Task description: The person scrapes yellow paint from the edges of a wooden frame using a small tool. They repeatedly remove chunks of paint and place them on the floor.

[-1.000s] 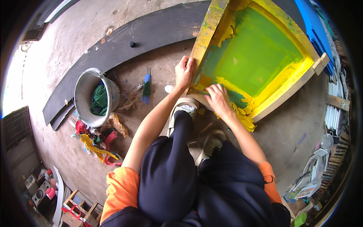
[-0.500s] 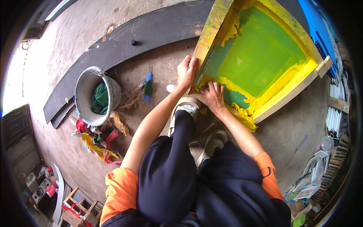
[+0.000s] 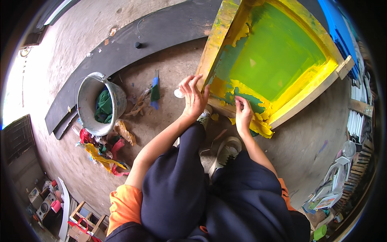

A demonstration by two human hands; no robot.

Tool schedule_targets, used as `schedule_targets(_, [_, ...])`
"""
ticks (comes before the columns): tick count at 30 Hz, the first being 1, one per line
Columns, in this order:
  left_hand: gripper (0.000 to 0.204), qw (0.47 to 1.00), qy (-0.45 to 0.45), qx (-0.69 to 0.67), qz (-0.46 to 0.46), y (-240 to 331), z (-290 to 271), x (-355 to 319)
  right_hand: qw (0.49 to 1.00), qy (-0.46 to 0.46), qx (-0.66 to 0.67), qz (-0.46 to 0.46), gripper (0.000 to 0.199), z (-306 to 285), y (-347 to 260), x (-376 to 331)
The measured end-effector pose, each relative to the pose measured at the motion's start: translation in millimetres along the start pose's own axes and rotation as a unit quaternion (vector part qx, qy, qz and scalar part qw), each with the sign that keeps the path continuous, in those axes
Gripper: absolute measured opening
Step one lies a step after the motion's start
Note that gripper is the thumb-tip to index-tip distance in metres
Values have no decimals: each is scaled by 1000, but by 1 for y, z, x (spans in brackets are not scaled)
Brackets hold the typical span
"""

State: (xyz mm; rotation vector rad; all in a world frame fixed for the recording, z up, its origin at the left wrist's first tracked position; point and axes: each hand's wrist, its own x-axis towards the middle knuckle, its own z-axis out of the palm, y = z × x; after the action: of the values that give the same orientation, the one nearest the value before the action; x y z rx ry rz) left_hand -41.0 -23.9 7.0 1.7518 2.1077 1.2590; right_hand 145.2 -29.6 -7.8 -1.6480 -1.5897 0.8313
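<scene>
A wooden screen-printing frame (image 3: 306,105) leans in front of me, its green mesh (image 3: 278,60) smeared with yellow ink along the edges. By the frame's lower left corner my left hand (image 3: 194,99) is open, fingers apart, with fingertips close to the wooden side. My right hand (image 3: 243,115) is closed in a pinch over the bottom left of the mesh, at a ragged edge of yellow film. What its fingertips hold, if anything, is too small to make out. A loose flap of yellow film (image 3: 261,127) hangs over the frame's lower bar.
A grey bucket (image 3: 117,105) with a dark green cloth (image 3: 105,107) stands at left. Colourful scraps (image 3: 102,157) lie beside it. A blue-and-green scraper (image 3: 155,92) rests on the floor near a long black board (image 3: 161,36). Blue sheets (image 3: 342,40) stand at far right.
My left hand has loosened from the frame's side and its fingers have spread, moving slightly left and down. My right hand has moved a little right and down and turned into a pinch.
</scene>
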Motion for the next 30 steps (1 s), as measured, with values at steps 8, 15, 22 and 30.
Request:
schedule_targets(8, [26,966,-28,173,191,-12,2,11,984,-68,118,112,15,20,0,6])
schedule_targets(15, [33,953,-40,172,246,-23,8,17,975,-76,158,136,15,15,10,4])
schedule_targets(22, [22,937,-22,188,293,-27,11,25,973,-75,161,145,13,11,12,4])
schedule_targets(30, [18,934,-22,168,314,-30,14,32,973,-74,159,151,12,11,11,4])
